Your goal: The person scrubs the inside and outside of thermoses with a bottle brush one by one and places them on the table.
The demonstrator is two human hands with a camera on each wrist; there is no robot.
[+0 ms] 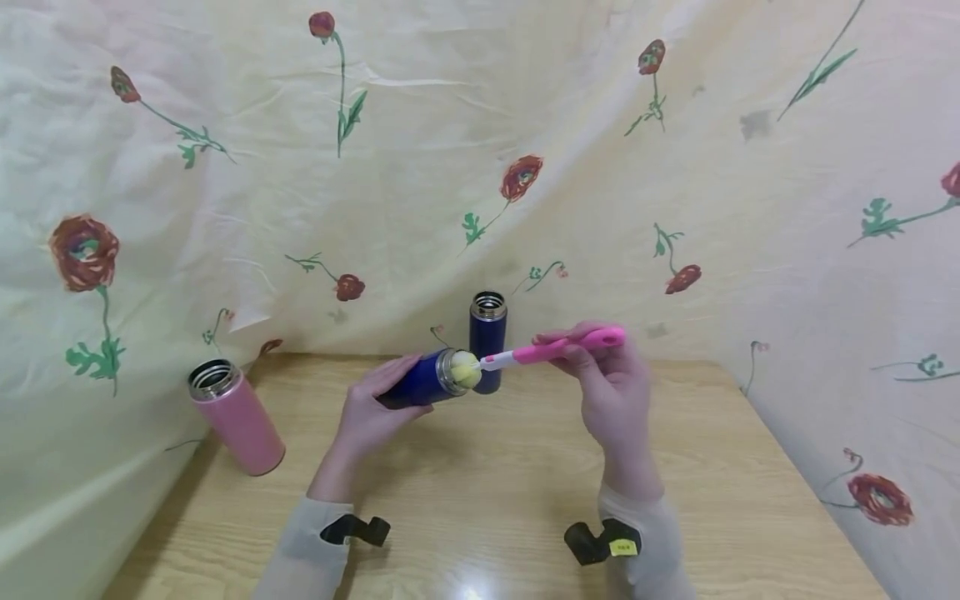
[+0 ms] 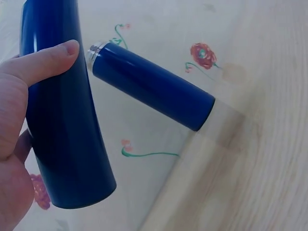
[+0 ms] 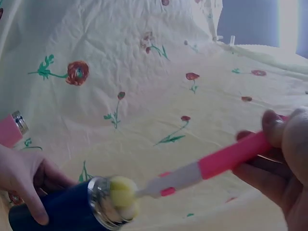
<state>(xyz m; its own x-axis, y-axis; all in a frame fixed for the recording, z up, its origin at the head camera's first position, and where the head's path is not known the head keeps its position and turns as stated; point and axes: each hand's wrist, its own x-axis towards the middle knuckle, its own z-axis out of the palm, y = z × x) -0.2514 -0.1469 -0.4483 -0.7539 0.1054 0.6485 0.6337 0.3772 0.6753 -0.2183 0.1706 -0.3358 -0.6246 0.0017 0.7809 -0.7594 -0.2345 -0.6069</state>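
My left hand (image 1: 372, 412) grips a dark blue vacuum flask (image 1: 420, 381), tipped on its side with its steel mouth towards the right. In my right hand (image 1: 611, 387) is a bottle brush (image 1: 536, 353) with a pink and white handle. The brush's yellow and white sponge head (image 3: 124, 193) sits at the flask's mouth, partly inside it. Fingers and thumb pinch the pink part of the handle (image 3: 236, 153). In the left wrist view the thumb lies across the held flask (image 2: 67, 130), and its mouth is out of that view.
A second blue flask (image 1: 489, 333) stands lidless at the back of the wooden table (image 1: 480, 492), just behind the held one. A pink flask (image 1: 243, 421), also uncovered, stands at the left. Flower-printed cloth (image 1: 420, 167) hangs behind and along the sides.
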